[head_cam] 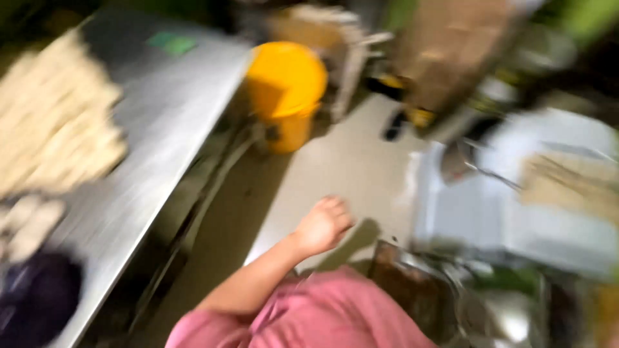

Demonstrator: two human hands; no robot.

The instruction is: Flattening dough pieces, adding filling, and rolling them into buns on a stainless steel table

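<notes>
The head view is very blurry. The left hand (322, 225) hangs out over the bare floor (348, 161). Its fingers (335, 207) look bent and close together, with nothing in them, but I cannot tell if they are fully closed. The right hand does not show.

A white bin (509, 212) sits to the right of the fingers, apart from them. A yellow bucket (287, 87) stands far past the fingertips. A steel table (161, 129) with a pale pile (55, 116) lies well off to their left.

I think the hand is between jobs. Any grab calls for a reach first.
</notes>
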